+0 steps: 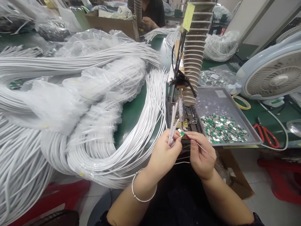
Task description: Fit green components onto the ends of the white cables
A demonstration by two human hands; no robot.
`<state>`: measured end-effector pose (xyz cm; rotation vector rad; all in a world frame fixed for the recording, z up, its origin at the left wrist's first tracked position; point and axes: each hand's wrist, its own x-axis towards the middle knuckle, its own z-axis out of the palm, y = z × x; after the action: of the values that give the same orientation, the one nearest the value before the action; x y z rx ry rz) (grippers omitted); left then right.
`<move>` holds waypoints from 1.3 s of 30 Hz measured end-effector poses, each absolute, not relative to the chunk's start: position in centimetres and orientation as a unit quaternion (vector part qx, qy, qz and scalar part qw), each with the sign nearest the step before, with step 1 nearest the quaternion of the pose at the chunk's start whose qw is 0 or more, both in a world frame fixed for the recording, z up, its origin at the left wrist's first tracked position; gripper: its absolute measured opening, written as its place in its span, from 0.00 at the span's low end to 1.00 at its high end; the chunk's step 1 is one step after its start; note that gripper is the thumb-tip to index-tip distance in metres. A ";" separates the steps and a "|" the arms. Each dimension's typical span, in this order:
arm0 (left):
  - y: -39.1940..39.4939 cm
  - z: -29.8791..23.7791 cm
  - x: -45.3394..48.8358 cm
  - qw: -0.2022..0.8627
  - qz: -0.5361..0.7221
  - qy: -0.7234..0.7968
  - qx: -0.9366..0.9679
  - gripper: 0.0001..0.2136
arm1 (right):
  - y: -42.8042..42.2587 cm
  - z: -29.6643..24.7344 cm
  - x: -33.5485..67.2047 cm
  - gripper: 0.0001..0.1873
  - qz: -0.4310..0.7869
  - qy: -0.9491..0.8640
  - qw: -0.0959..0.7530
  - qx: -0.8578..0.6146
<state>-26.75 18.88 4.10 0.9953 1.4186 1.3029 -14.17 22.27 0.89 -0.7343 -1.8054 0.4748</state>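
Note:
My left hand is closed around a few short white cable ends that stick up past the fingers. At its fingertips sits a small green and silver connector. My right hand pinches a thin wire, which looks like solder, and its tip reaches toward the connector. Just beyond both hands, a soldering iron hangs tip down from a stand, close above the connector. Whether the iron touches it I cannot tell.
Bundles of white cables cover the left side, partly in plastic. To the right, a grey tray holds many connectors. Beyond it are red-handled pliers, yellow tape and a fan. A ribbed hose rises behind the iron. Another person sits opposite.

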 end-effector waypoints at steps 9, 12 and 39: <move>19.2 4.2 -26.9 0.418 0.521 0.610 0.426 0.03 | 22.7 1.0 -14.6 0.14 0.190 -0.766 0.536 -0.300; 19.3 4.4 -26.9 0.409 0.519 0.617 0.427 0.03 | 22.8 1.0 -14.7 0.13 0.187 -0.765 0.538 -0.301; 19.3 5.5 -27.1 0.378 0.518 0.623 0.448 0.03 | 23.3 1.8 -15.3 0.15 0.162 -0.764 0.556 -0.284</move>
<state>-27.08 19.26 5.51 1.1452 1.5926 1.3236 -15.33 23.28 1.84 -0.6716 -1.8041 0.3817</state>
